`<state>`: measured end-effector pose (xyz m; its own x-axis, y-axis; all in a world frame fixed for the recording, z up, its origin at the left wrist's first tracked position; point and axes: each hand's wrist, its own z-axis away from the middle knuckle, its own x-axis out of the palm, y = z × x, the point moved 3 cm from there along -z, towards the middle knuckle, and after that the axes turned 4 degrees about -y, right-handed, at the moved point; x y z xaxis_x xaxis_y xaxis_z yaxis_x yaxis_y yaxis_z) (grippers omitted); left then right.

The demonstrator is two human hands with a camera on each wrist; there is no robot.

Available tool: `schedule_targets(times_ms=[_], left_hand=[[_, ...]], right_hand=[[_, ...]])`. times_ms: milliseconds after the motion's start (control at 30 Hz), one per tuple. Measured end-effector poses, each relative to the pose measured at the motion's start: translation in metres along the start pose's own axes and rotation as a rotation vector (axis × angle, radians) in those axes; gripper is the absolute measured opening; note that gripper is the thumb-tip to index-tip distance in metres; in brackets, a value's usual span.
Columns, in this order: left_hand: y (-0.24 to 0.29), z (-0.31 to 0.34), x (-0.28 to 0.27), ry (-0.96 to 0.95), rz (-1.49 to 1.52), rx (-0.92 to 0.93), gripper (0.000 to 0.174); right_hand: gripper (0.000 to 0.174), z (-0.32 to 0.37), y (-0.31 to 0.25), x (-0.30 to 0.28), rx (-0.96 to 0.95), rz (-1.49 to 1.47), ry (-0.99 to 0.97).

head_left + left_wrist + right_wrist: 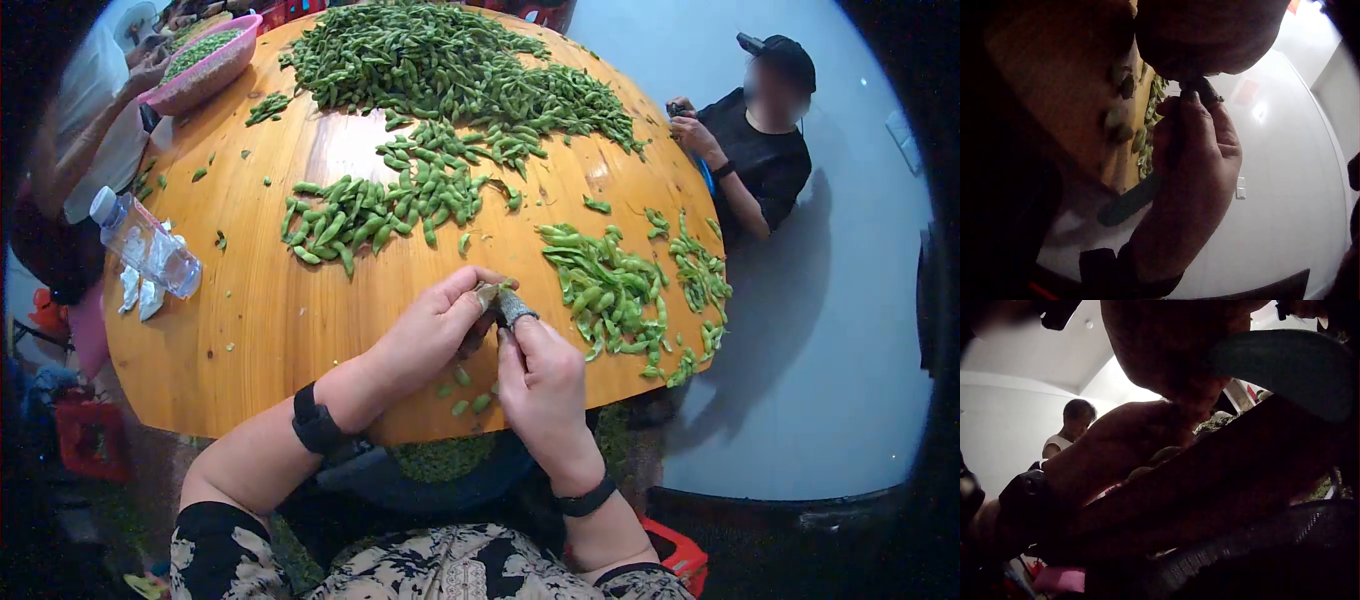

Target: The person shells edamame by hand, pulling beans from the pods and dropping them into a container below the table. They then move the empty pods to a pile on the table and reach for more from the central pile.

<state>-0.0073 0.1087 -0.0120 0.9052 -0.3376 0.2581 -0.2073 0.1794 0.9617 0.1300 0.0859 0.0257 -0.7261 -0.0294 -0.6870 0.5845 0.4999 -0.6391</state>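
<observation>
Both hands meet above the near edge of the wooden table (250,330). The left hand (430,325) pinches a small green pod (489,293) between thumb and curled fingers. Against it, the right hand (545,375) has its fingers curled, with a grey wrap (516,308) around one fingertip; both touch the pod's area. The right hand (1194,150) shows in the left wrist view, its fingertips close together. A few loose pods (461,407) lie just below the hands. What the right fingertips hold is hidden.
Pods form a small pile (380,215), a large heap (400,60) behind it, and a pile of flatter pods (610,285) at right. A bottle (150,245) lies at left near a pink basket (215,70). One person (765,150) sits right; a dark tub (400,480) stands below the edge.
</observation>
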Motion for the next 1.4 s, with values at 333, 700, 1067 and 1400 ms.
schedule_targets(times_ms=[333,700,1067,1400], left_hand=[[0.001,-0.001,0.003,-0.018,0.158,0.073,0.029],[0.023,0.007,0.011,-0.059,0.005,0.211,0.034],[0.019,0.000,0.003,-0.084,-0.117,0.102,0.028],[0.015,-0.004,0.001,-0.049,0.026,0.101,0.028]], right_hand=[[0.005,-0.008,0.004,0.001,0.124,-0.219,0.061],[0.019,-0.015,0.012,-0.016,0.550,-1.065,-0.139],[0.008,-0.005,0.010,-0.020,0.057,-0.278,-0.006],[0.021,-0.006,0.015,-0.022,0.250,-0.503,-0.038]])
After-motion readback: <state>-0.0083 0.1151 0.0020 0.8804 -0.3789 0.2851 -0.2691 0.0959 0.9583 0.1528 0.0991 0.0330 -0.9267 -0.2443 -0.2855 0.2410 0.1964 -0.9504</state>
